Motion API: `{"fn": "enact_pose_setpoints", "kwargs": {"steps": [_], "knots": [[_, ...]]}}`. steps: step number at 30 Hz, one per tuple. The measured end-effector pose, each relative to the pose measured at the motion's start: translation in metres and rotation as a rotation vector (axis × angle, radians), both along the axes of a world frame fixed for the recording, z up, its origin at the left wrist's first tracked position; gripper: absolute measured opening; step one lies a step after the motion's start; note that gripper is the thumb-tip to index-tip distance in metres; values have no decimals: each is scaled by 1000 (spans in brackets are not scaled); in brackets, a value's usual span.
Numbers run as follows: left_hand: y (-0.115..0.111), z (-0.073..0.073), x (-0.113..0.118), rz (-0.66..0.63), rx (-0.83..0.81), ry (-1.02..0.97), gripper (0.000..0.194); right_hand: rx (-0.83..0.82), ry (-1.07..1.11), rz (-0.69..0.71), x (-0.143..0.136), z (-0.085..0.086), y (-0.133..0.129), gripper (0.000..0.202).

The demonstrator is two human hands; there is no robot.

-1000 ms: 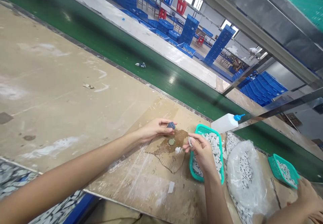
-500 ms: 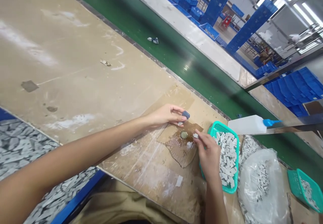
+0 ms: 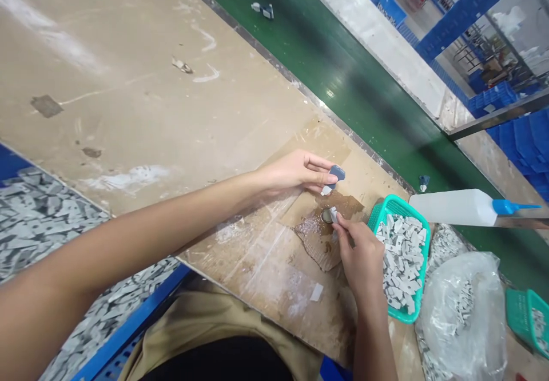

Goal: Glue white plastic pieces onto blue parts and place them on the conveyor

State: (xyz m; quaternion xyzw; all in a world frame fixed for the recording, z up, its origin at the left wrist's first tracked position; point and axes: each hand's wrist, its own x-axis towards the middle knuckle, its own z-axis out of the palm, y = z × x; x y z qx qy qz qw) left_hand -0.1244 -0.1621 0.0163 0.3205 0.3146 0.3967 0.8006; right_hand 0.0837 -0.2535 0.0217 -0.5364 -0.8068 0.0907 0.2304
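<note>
My left hand [image 3: 311,174] pinches a small dark blue-grey piece with a white part [image 3: 337,174] above the table. Between the thumb and fingertips of my right hand [image 3: 360,249] is a small white piece [image 3: 333,214]. That piece is over a small round dish [image 3: 326,215], and I cannot tell whether it touches it. The dish sits on a torn, stained piece of cardboard [image 3: 315,242]. Close beside my right hand stands a green basket [image 3: 421,289] filled with many small white pieces.
A white bottle with a blue nozzle [image 3: 454,207] lies beyond the basket. To the right are a clear plastic bag of pieces [image 3: 463,335] and a second green basket [image 3: 517,312]. A green conveyor belt [image 3: 300,43] runs along the table's far edge. A blue bin [image 3: 128,335] holds pieces at lower left.
My right hand has brought the white piece leftward onto or over the round dish. The left hand still holds its blue-grey piece. The camera view has shifted.
</note>
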Motion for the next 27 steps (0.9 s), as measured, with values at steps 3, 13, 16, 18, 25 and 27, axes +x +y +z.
{"fn": "enact_pose_setpoints", "kwargs": {"steps": [3, 13, 16, 18, 25, 27], "knots": [[0, 1, -1, 3, -4, 9, 32, 42, -36, 63, 1, -1, 1, 23], [-3, 2, 0, 8, -2, 67, 41, 75, -160, 92, 2, -3, -2, 27], [-3, 0, 2, -1, 16, 58, 35, 91, -167, 92, 2, -3, -2, 26], [-4, -1, 3, -8, 21, 50, 34, 90, -178, 99, 2, -3, -2, 25], [-4, -3, 4, 10, 23, 93, 37, 97, -65, 39, -1, 3, -3, 23], [-3, -3, 4, 5, 69, 132, 33, 123, 44, -26, -2, 7, -4, 21]]}}
